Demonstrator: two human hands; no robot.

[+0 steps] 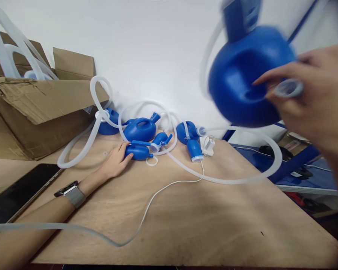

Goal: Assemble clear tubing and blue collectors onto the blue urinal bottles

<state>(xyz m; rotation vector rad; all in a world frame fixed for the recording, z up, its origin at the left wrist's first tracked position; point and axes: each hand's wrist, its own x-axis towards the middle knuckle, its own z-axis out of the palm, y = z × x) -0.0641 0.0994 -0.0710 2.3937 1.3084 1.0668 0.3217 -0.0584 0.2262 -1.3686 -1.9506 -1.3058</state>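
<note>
Raised at the upper right, my right hand (312,86) is closed on a large blue bottle (242,82) and the open end of a clear tube (288,88); the bottle is blurred and close to the camera. My left hand (118,159), with a watch on its wrist, rests on the table with its fingers round the end of a small blue piece (139,152). Beside that piece are another small blue part (160,138) with a white rim and a pale ring (151,161).
Blue bottles (141,129) with looped tubes stand along the wall. A cardboard box (45,101) holding tubes is at the left, near a phone (22,191). A white adapter (208,145) and cable lie on the wooden table (214,225). Blue shelving (250,165) stands at the right.
</note>
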